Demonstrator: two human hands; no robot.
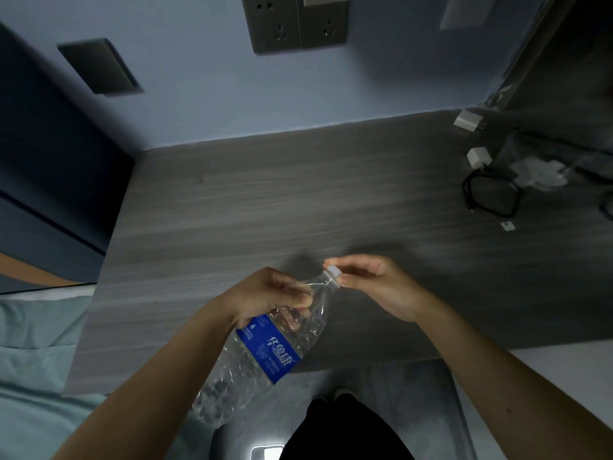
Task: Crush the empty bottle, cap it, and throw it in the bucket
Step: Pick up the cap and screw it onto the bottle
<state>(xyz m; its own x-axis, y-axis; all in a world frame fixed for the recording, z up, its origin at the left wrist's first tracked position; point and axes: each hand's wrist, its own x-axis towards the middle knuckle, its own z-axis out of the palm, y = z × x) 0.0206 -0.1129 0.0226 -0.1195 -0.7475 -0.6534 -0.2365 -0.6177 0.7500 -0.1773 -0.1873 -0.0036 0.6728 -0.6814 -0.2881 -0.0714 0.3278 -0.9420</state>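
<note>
A clear plastic bottle (265,353) with a blue label is held tilted above the front edge of a grey wood-grain table (298,200), neck pointing up and to the right. My left hand (272,293) grips its upper body just below the neck. A white cap (333,271) sits on the neck, and the thumb and fingertips of my right hand (368,283) pinch it. The bottle's lower body looks crinkled. No bucket is in view.
White chargers (477,157) and a coiled black cable (491,197) lie at the table's right side. Wall sockets (295,24) sit on the blue wall behind. Light green bedding (36,343) lies to the left, and floor tiles and a dark trouser leg show below.
</note>
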